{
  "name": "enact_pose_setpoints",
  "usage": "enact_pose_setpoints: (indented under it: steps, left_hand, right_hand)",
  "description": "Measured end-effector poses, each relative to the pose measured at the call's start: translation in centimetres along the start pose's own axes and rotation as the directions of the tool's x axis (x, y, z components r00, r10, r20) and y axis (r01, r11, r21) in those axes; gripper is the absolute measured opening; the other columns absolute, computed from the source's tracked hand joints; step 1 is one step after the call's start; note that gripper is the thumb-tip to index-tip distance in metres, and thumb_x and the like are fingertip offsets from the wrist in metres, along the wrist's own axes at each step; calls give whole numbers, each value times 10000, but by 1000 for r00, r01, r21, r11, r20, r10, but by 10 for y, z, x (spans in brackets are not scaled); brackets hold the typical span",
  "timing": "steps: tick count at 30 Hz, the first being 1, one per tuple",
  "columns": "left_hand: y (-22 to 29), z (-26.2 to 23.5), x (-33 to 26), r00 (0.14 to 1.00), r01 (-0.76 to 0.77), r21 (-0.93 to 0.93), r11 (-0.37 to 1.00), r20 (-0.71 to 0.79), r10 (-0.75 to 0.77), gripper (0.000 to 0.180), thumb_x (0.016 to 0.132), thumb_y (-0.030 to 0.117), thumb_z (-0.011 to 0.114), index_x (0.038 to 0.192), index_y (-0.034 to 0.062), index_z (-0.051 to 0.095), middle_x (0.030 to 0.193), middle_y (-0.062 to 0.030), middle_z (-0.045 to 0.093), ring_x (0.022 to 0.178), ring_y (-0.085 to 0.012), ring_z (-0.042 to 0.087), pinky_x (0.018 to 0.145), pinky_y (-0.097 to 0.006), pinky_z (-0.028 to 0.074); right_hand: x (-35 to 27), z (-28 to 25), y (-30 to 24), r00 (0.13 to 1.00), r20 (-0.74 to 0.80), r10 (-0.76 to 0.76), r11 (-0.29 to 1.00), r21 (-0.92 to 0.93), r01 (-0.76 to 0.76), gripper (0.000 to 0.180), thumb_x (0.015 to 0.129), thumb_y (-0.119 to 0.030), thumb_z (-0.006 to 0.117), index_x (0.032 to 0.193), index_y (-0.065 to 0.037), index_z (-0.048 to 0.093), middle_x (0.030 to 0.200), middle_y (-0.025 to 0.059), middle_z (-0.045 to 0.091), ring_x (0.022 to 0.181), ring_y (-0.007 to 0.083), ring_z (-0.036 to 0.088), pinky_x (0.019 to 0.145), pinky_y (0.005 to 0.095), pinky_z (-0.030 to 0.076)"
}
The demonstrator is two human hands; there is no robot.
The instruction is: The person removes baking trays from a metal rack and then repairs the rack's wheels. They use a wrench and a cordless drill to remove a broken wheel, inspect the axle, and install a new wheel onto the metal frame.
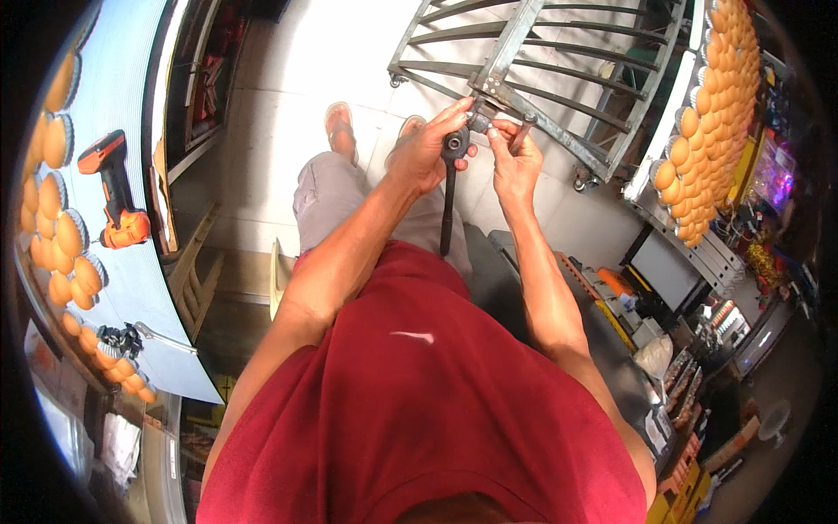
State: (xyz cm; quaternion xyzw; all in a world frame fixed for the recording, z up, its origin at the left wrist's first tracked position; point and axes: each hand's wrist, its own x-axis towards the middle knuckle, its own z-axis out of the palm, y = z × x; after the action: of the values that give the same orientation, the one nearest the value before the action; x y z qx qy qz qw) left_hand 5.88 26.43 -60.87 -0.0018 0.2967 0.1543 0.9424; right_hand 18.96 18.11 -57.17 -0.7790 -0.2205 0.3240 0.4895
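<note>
Above pale tiled floor [288, 79]: hands grip black wrench [449, 196] at grey metal frame [559, 96]; orange drill [116, 188] on blue bench [131, 105].

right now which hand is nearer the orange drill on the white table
Left. The left hand grips the ratchet wrench, on the side toward the orange drill; the right hand is beyond it.

An orange cordless drill [113, 192] lies beside rows of orange rounds [65, 244].

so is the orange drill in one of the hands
No, the orange drill lies on the table at the left, while both hands grip a black wrench at the metal rack.
</note>
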Motion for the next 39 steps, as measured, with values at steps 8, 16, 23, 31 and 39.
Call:
enact_pose_setpoints:
  steps: [8,16,23,31,39]
  left_hand:
    - [-5,45,-4,982,-135,135,982,-115,151,582,970,209,627,1470,5,410,1035,-42,615,756,-148,641,541,-258,466]
    - [-32,49,9,980,-53,257,965,-173,99,649,975,206,635,1495,-32,329,880,-53,639,662,-111,568,534,-246,475]
    - [-45,48,5,946,-61,274,960,-291,143,598,1017,243,570,1537,142,292,1067,-78,627,746,-136,612,548,-242,503]
    - [-44,19,-15,952,-48,358,932,-267,151,425,1046,246,495,1442,128,394,1159,-53,610,864,-135,617,624,-258,557]
    - [-28,19,-27,961,-10,-75,997,-277,-11,392,1047,202,401,1399,32,422,1287,-118,604,1050,-194,615,903,-328,535]
  right_hand:
    - [-58,-11,-35,979,83,187,975,-140,-174,281,842,-85,776,1015,-44,558,961,23,645,735,58,509,616,180,413]
    - [-56,-25,4,970,145,193,947,-286,-146,485,866,-204,760,1227,11,516,1000,85,628,776,135,582,667,286,497]
    - [-70,-21,11,989,130,-74,926,-360,116,631,892,-208,681,1407,14,390,1008,141,564,861,200,584,745,334,517]
    - [-72,-6,34,941,338,5,989,-140,45,603,917,-162,618,1437,-18,349,1081,143,604,940,239,621,812,356,504]
    - [-75,7,41,965,248,81,980,-197,-32,323,989,-192,557,1259,-16,556,1050,47,623,904,147,584,830,308,484]
